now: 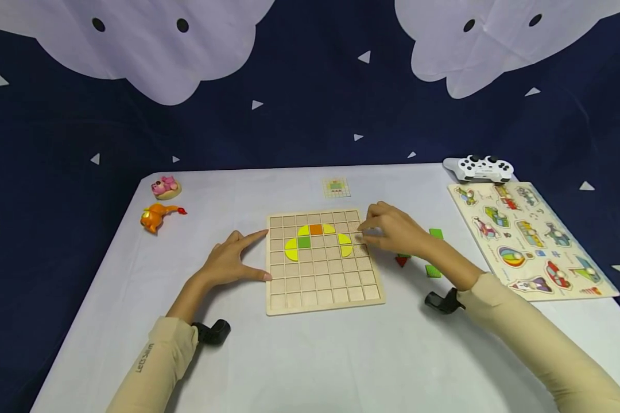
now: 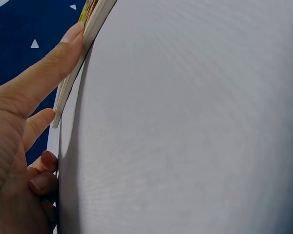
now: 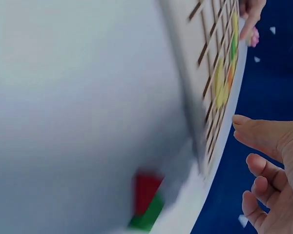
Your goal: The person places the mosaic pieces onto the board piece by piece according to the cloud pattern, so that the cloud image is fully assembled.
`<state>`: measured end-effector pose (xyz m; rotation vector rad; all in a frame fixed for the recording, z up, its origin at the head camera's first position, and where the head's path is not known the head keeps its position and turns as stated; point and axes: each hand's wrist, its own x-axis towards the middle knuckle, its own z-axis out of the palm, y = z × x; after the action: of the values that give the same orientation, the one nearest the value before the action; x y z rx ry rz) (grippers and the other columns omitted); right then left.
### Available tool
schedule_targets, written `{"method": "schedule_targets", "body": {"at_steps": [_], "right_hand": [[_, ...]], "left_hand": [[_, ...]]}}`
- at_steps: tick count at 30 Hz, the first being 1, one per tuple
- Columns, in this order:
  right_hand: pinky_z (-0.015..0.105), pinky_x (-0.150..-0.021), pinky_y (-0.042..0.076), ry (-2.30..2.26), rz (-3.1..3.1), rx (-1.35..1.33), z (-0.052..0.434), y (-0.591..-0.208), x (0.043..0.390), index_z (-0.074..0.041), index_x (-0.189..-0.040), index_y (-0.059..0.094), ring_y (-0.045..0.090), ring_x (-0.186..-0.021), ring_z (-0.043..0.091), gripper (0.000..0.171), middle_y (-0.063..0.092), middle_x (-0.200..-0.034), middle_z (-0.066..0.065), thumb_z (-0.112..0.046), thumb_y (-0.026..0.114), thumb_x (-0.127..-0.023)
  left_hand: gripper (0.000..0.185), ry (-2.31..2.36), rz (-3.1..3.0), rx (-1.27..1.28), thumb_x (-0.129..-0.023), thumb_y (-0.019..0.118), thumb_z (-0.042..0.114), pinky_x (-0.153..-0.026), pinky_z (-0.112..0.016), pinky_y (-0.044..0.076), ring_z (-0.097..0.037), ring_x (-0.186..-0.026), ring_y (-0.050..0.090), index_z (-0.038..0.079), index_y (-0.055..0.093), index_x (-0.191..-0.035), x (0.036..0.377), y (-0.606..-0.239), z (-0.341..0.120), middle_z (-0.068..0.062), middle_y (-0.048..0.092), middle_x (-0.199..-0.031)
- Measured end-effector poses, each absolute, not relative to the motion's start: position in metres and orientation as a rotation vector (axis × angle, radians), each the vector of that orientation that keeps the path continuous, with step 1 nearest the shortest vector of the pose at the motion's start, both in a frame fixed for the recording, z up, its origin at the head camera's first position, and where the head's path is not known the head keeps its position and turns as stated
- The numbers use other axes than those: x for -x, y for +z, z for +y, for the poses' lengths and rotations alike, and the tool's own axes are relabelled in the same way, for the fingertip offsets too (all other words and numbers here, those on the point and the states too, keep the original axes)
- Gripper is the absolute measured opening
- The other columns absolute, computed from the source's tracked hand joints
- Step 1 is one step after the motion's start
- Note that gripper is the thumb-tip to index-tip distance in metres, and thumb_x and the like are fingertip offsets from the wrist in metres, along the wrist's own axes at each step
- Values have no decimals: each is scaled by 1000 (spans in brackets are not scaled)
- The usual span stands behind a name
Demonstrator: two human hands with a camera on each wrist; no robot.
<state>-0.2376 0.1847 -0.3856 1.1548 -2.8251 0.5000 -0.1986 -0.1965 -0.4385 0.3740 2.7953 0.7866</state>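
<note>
Where the left fingers (image 1: 252, 237) touch it, the board's edge (image 1: 268, 252) points forward.

A white table (image 1: 299, 361) spans the lower frame. A grid board (image 1: 324, 282) lies at centre, a picture board (image 1: 532, 246) right, an orange figurine (image 1: 154, 216) left.

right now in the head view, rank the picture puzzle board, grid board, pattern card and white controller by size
1. grid board and picture puzzle board: too alike to rank
2. white controller
3. pattern card
</note>
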Motion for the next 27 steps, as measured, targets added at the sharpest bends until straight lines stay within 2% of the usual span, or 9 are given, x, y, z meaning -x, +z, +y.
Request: {"method": "schedule_targets", "body": {"at_steps": [8,14,27], "right_hand": [[35,-74,44,446,-2921,-1067,231,-389,226,-4,-100,78,49,-86,17,20,61,-91,5,-12,80,-82],[35,-72,44,413,-2944,-1023,253,-392,220,-7,-96,79,49,-84,15,19,59,-90,2,-16,82,-80],[34,-71,44,355,-2913,-1045,269,-402,217,-6,-92,78,48,-84,15,20,57,-89,0,-17,85,-76]], "left_hand": [[107,786,2798,-378,-62,87,60,-80,-40,34,-21,-85,45,28,40,-153,199,-438,-196,-7,48,-101],[107,787,2793,-377,-62,86,61,-79,-40,33,-21,-85,44,28,40,-153,199,-439,-197,-7,47,-101],[106,793,2786,-378,-63,86,60,-79,-39,33,-21,-86,44,28,39,-153,198,-438,-197,-7,48,-102]]}}
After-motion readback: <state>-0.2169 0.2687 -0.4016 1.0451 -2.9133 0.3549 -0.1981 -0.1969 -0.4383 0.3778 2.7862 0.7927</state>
